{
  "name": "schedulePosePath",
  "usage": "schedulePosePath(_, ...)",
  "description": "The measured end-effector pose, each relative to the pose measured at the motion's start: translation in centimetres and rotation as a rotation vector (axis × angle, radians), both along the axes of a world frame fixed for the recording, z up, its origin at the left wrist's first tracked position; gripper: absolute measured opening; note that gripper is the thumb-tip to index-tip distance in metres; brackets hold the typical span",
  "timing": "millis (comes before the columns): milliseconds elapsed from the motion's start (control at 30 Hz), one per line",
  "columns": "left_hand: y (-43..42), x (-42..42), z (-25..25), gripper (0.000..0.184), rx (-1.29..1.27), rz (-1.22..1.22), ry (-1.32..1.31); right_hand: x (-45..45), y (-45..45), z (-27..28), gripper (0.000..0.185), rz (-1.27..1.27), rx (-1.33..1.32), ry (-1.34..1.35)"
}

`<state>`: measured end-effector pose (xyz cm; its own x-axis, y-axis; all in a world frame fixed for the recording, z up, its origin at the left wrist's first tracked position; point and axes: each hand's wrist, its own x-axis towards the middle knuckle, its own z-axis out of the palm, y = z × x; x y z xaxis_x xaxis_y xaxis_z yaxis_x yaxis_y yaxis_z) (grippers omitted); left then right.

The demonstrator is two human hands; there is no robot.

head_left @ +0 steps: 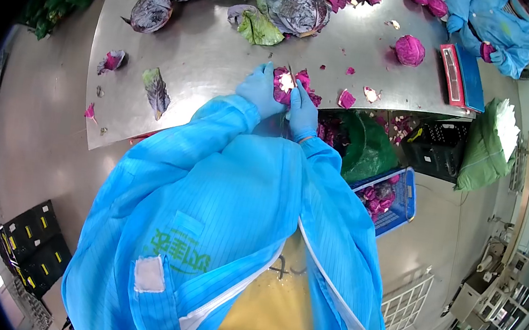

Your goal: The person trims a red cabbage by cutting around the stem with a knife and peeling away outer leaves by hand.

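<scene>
Purple cabbage [281,90], seemingly part-trimmed, sits at the table's [217,62] near edge, the left hand [260,91] gripping it, the right hand [303,111] clasping a knife [291,75], while leafy heads [300,14] (one bare head [410,50] looks finished) apparently remain.

Yellow-marked black crates [35,242] stand together, lower left.

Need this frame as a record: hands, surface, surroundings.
Left hand: blue-gloved, holding a purple cabbage
Right hand: blue-gloved, at the same cabbage; seems to grip a thin blade
Surface: metal table
Far side: leafy cabbages
Table, right: lone cabbage
Below edge, right: blue crate with purple pieces
Co-worker: blue garment, upper right
</scene>
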<state>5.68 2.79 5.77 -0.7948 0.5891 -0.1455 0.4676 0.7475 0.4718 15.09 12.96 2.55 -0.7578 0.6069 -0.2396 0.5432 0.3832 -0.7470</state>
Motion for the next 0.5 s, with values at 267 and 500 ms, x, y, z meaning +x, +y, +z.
schedulePosePath(267,0.4,1.2,-0.3,0.103,-0.004,0.029,0.038,0.0,-0.9,-1.5,0.049,-0.264,-0.491,0.269)
schedulePosePath(500,-0.6,2.2,-0.9,0.101,0.084,0.022,0.048,0.7,1.0,-1.1,0.048,-0.424,-0.824,0.194)
